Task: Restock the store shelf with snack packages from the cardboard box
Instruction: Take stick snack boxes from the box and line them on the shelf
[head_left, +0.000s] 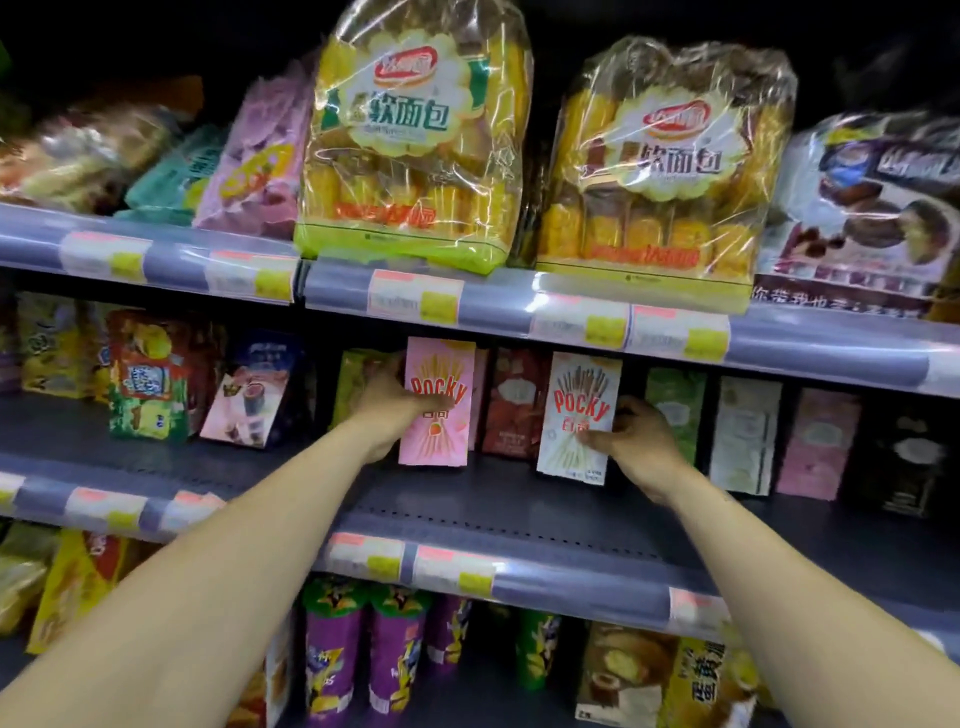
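A pink Pocky box (441, 374) stands upright at the back of the middle shelf (493, 509). My left hand (389, 410) grips its left edge, thumb across the front. A white Pocky box (579, 395) stands upright a little to the right. My right hand (639, 441) pinches its lower right side. Both boxes sit in front of a row of other boxes. The cardboard box is out of view.
Dark red, green, white and pink boxes (743, 431) line the middle shelf's back. Large bread bags (415, 135) fill the top shelf. Purple snack cans (363, 649) stand on the lower shelf. Colourful bags (148, 379) sit at the middle shelf's left.
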